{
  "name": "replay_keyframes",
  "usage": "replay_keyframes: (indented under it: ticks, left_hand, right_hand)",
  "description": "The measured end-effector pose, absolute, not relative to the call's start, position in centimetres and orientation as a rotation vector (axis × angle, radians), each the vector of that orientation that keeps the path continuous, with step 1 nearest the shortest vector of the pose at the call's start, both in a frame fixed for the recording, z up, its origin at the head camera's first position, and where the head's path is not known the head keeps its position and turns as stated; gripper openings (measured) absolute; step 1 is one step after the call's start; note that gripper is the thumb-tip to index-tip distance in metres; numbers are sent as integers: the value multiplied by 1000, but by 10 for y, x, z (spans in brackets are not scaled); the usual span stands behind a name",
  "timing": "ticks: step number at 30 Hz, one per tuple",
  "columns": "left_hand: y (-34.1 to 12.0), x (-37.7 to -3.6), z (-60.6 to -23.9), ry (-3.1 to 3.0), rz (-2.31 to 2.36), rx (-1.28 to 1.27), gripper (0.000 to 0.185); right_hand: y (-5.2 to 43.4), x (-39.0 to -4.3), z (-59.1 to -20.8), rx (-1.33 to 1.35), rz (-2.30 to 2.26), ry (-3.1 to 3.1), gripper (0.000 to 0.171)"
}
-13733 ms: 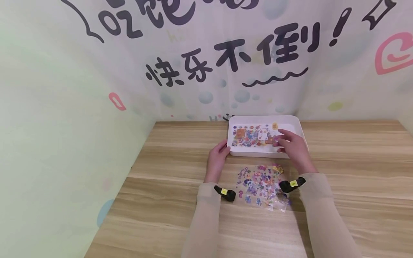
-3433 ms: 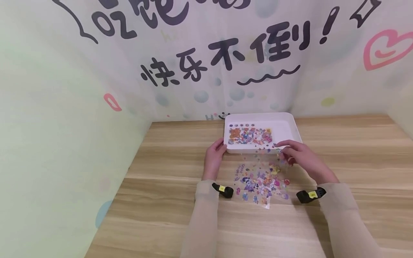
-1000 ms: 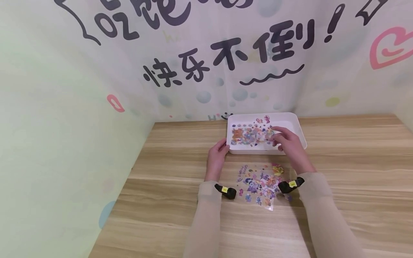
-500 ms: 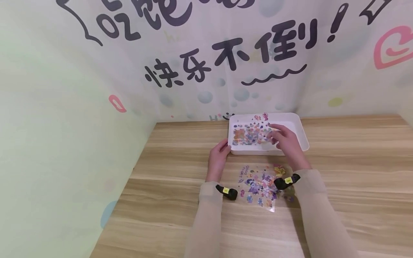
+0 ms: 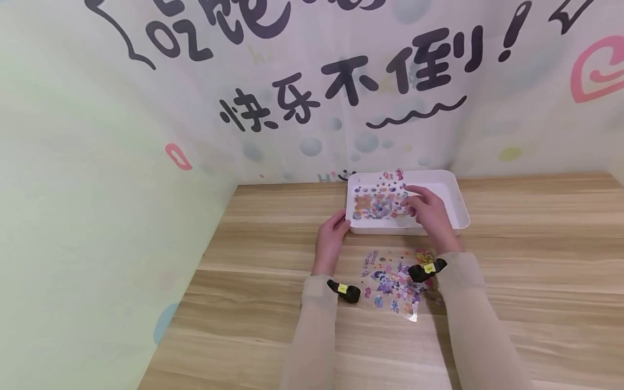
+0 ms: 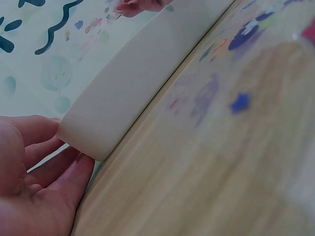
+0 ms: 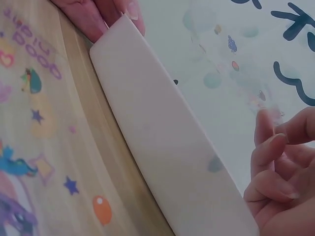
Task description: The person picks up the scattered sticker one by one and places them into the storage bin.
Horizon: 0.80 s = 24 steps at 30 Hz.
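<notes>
At the back of the table stands a shallow white tray (image 5: pixel 454 196). My left hand (image 5: pixel 330 244) grips its near left corner, the thumb (image 6: pixel 37 129) at the rim and the fingers against the outer wall. Above the tray my right hand (image 5: pixel 431 212) pinches a clear sticker sheet (image 5: pixel 388 175) between thumb and fingers. Small coloured stickers on this sheet overlap other sticker sheets (image 5: pixel 363 203) lying in the tray's left part. In the right wrist view the pinching fingertips (image 7: pixel 266 120) show beside the tray's wall, with the transparent film hard to make out.
More clear sticker sheets (image 5: pixel 382 287), printed with purple and blue figures, lie overlapping on the wooden table (image 5: pixel 263 260) in front of the tray. The right forearm passes over their right side. A white printed wall covering (image 5: pixel 302 162) rises right behind the tray.
The right hand lifted a sticker sheet from the table pile and carried it over the tray. Over the last second it has shifted slightly left with the sheet. The left hand keeps its grip.
</notes>
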<state>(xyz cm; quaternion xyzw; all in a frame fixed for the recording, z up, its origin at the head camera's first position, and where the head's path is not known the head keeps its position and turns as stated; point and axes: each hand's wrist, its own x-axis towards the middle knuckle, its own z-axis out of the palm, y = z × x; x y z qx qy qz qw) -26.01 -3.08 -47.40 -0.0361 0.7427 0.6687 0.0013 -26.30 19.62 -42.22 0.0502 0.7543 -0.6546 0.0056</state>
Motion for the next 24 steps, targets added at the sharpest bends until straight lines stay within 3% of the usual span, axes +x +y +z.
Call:
replay_keyframes:
  ticks: [24]
  left_hand:
    - [-31,-260,-476,2312,2124,-130,37]
  right_hand:
    - [192,-270,-427,25,-1755,2529,45]
